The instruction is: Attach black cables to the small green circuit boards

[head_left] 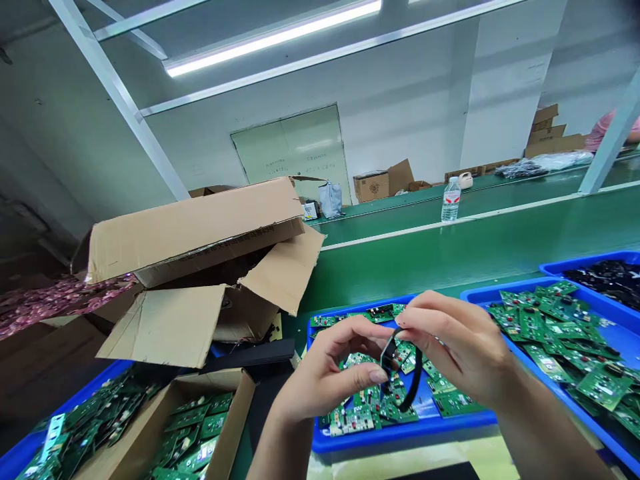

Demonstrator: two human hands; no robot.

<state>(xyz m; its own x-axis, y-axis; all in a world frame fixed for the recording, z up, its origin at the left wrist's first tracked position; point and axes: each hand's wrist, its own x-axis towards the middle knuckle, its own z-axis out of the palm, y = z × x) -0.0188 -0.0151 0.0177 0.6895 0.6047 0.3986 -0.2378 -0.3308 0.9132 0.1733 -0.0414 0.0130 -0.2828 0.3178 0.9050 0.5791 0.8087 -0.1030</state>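
Cable loop (416,378) (black) between left hand (325,373), right hand (455,343).

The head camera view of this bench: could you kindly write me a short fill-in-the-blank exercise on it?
The left hand and right hand hold a black strip bent into a ____.
The tray beneath them is ____.
The circuit boards in it are ____.

Missing words: loop; blue; green.

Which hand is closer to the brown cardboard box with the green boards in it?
Left. The left hand is just to the right of the cardboard box, not touching it. The right hand is farther away, on the other side of the left hand.
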